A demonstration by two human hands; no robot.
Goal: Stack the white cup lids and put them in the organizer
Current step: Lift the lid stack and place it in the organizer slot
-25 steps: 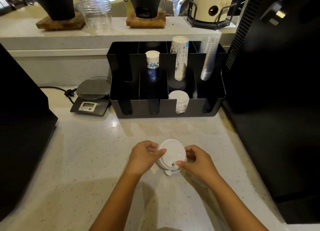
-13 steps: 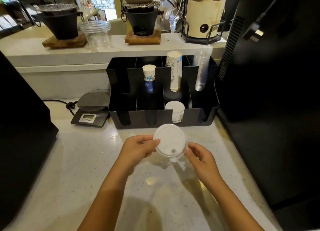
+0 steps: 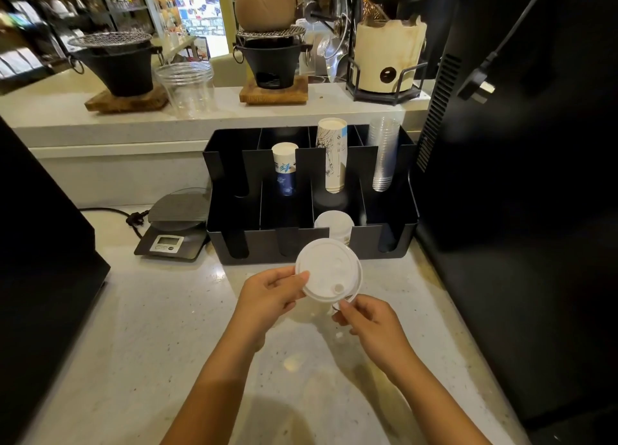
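A stack of white cup lids (image 3: pixel 326 270) is held tilted above the counter, just in front of the black organizer (image 3: pixel 398 240). My left hand (image 3: pixel 271 294) pinches the stack's left rim. My right hand (image 3: pixel 368 317) grips its lower right edge with the fingertips. More white lids (image 3: pixel 334 224) stand on edge in the organizer's front compartment, third from the left. The back compartments hold a short blue-and-white paper cup stack (image 3: pixel 285 170), a tall white paper cup stack (image 3: pixel 332 153) and clear plastic cups (image 3: pixel 383 153).
A digital scale (image 3: pixel 174 227) with a cord sits left of the organizer. Large black machines flank the counter at the left (image 3: pixel 40 244) and the right (image 3: pixel 521 177). A raised shelf behind carries black stoves on wooden boards and a clear plastic jar (image 3: pixel 187 87).
Both hands have lifted the lid stack off the counter and carried it forward toward the organizer's front wall. The camera has tilted up.
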